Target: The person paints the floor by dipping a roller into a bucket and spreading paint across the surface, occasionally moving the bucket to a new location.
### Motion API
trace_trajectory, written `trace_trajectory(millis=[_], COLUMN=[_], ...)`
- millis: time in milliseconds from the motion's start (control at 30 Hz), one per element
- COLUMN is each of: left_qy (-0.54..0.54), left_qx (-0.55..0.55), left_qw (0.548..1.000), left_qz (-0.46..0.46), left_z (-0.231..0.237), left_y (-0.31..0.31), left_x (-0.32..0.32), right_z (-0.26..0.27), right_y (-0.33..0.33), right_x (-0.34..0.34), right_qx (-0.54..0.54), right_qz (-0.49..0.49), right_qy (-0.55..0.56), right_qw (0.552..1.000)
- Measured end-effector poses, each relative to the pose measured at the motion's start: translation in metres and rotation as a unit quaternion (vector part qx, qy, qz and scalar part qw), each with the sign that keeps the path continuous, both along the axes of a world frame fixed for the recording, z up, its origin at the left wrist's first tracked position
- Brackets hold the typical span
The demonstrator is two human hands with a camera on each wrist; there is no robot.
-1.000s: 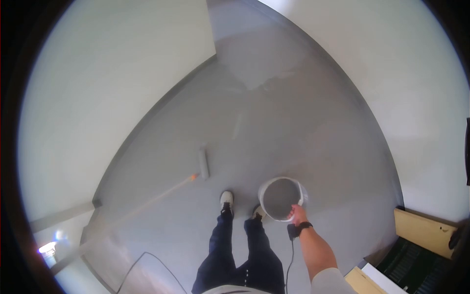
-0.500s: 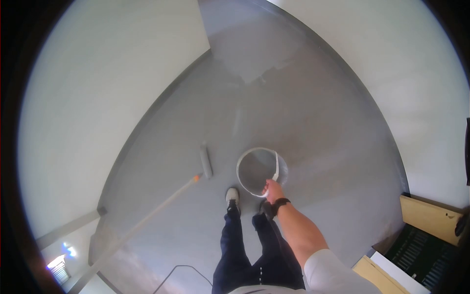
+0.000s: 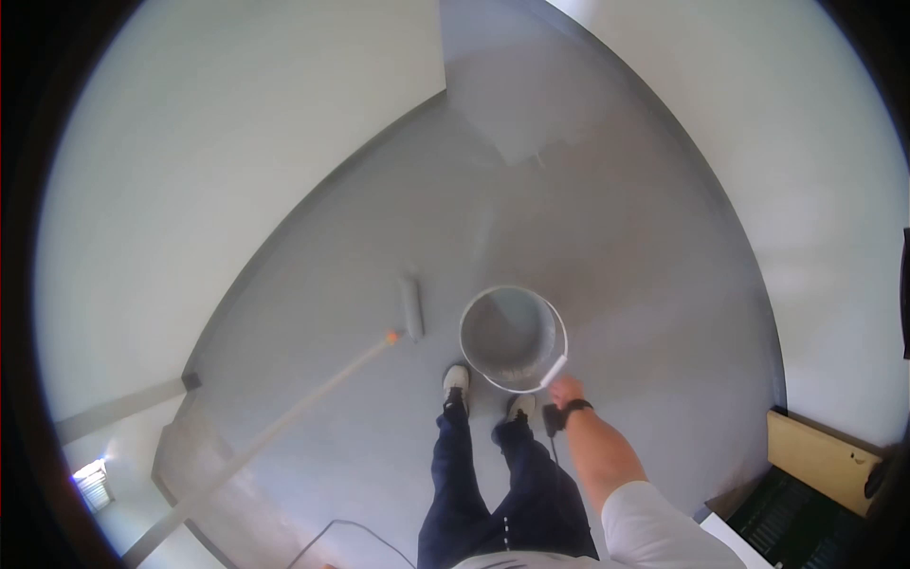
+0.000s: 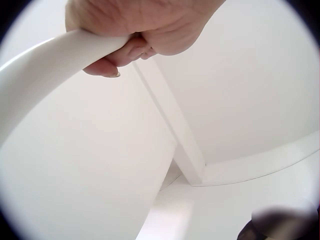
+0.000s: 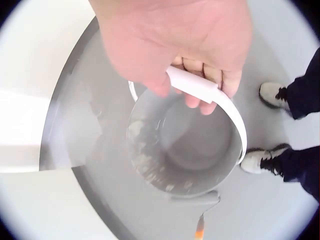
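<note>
In the head view a round bucket [image 3: 502, 346] is in front of the shoes, its pale inner wall smeared with grey and grey showing at the bottom. My right hand [image 3: 567, 389] is at the white grip [image 3: 555, 371] on its handle. From the right wrist, my fingers [image 5: 207, 107] curl under that grip [image 5: 192, 85] with the thumb against its end. My left hand [image 4: 145, 22] grips a thick white pole [image 4: 45, 65], seen in the left wrist view. A long pole [image 3: 313, 394] with an orange end leads to a grey paint roller [image 3: 411, 308] on the floor.
Pale walls [image 3: 237, 123] with a dark skirting band flank the grey floor [image 3: 607, 256]. A cable [image 3: 351, 523] loops near the legs. Wooden boards [image 3: 820, 455] and a dark panel [image 3: 791, 517] are at the lower right. Two shoes [image 3: 456, 381] stand just behind the bucket.
The bucket has moved forward and left, closer to the roller, with my right hand at its handle. More of its inner wall shows now. The roller has stayed nearly in place.
</note>
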State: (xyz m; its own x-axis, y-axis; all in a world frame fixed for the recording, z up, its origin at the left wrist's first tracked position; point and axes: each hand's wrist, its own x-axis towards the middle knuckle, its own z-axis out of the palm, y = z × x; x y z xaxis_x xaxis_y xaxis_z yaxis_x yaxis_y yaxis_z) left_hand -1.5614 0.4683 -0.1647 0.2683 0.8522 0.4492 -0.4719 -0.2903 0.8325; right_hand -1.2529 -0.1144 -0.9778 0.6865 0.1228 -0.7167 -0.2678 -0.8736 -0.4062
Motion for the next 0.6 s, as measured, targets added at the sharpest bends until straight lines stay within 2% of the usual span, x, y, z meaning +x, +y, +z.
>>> trace_trajectory(millis=[33, 67, 200, 233, 267, 300, 333, 367, 400, 433, 467, 500, 533, 600], left_qy=[0.0, 0.004, 0.049, 0.049, 0.066, 0.06, 0.067, 0.073, 0.062, 0.054, 0.147, 0.234, 0.37, 0.44], left_qx=[0.0, 0.01, 0.051, 0.07, 0.095, 0.088, 0.106, 0.123, 0.12, 0.114, 0.154, 0.186, 0.271, 0.33], left_qw=[1.0, 1.0, 0.995, 0.994, 0.983, 0.986, 0.978, 0.968, 0.972, 0.977, 0.945, 0.896, 0.755, 0.576], left_qz=[0.004, 0.02, 0.066, 0.07, 0.14, 0.129, 0.168, 0.207, 0.19, 0.17, 0.249, 0.329, 0.469, 0.605], left_z=[0.002, -0.001, 0.006, 0.048, 0.122, 0.133, 0.143, 0.153, 0.164, 0.176, 0.207, 0.238, 0.247, 0.247], left_y=[-0.005, -0.013, -0.043, -0.035, -0.003, -0.022, -0.05, -0.08, -0.11, -0.141, -0.149, -0.156, -0.137, -0.25], left_x=[0.0, 0.006, -0.008, 0.022, 0.084, 0.085, 0.089, 0.091, 0.083, 0.076, 0.073, 0.07, -0.001, -0.124], right_z=[-0.013, 0.007, 0.082, 0.126, 0.204, 0.238, 0.275, 0.296, 0.316, 0.35, 0.438, 0.493, 0.54, 0.595], right_y=[-0.03, -0.047, -0.084, -0.052, 0.004, 0.016, 0.03, 0.045, 0.06, 0.075, 0.113, 0.138, 0.155, 0.109], right_x=[-0.01, -0.015, -0.043, -0.015, 0.038, 0.036, 0.028, 0.015, 0.002, -0.011, -0.014, -0.027, -0.04, -0.109], right_qx=[0.012, -0.182, -0.106, -0.115, -0.126, -0.104, -0.081, 0.064, 0.196, 0.247, 0.256, 0.268, 0.299, 0.369], right_qz=[-0.235, 0.194, 0.214, 0.281, 0.347, 0.364, 0.38, 0.035, -0.314, -0.299, -0.245, -0.19, -0.159, -0.041], right_qy=[0.15, 0.054, -0.021, -0.021, -0.022, -0.042, -0.057, 0.112, 0.266, 0.291, 0.324, 0.334, 0.372, 0.399], right_qw=[0.96, 0.962, 0.971, 0.953, 0.929, 0.925, 0.92, 0.991, 0.89, 0.874, 0.877, 0.883, 0.864, 0.839])
